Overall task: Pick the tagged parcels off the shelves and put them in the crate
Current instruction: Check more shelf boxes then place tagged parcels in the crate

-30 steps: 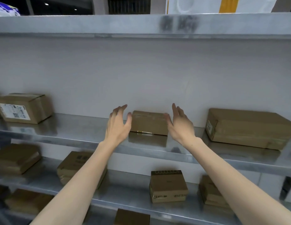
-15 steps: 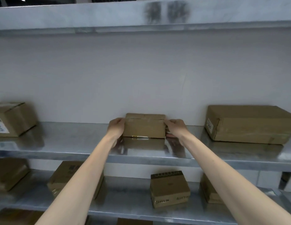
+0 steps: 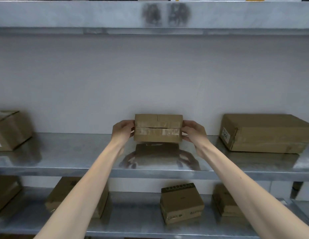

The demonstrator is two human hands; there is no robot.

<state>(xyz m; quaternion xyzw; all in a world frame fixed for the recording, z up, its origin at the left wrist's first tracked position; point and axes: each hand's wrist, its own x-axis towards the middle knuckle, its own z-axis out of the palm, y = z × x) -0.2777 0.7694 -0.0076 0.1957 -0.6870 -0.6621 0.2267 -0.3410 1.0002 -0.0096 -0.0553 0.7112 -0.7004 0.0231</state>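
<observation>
Parcels by count: seven brown cardboard boxes, three on the middle shelf (image 3: 72, 159) and four on the lower shelf (image 3: 141, 219). A third shelf, the top shelf (image 3: 64, 14), runs overhead.

I have the small taped parcel (image 3: 158, 135) at the centre of the middle shelf, near the white back wall (image 3: 150, 75). My left grip (image 3: 122, 131) is clamped on its left end and my right grip (image 3: 193, 131) on its right end, fingers and thumbs curled round it. Its taped seam faces me. I cannot tell whether its underside touches the metal; its reflection lies just beneath.

Well apart to the right lies the long parcel (image 3: 267, 133), with a white label (image 3: 225, 134) on its left end, the print too small to read surely. To the left, the corner parcel (image 3: 12, 130) is blurred and cut off by the frame edge.

On the lower shelf, the far-left box (image 3: 5, 192) is also cut off and blurred. My left forearm hides much of the second box (image 3: 62, 195), and the perforated box (image 3: 181, 204) sits in full view. My right forearm covers part of the fourth box (image 3: 222, 202). Two dark smudged marks (image 3: 165, 13) on the top shelf's front edge are unreadable.

All seven boxes are closed, so their contents are hidden.
</observation>
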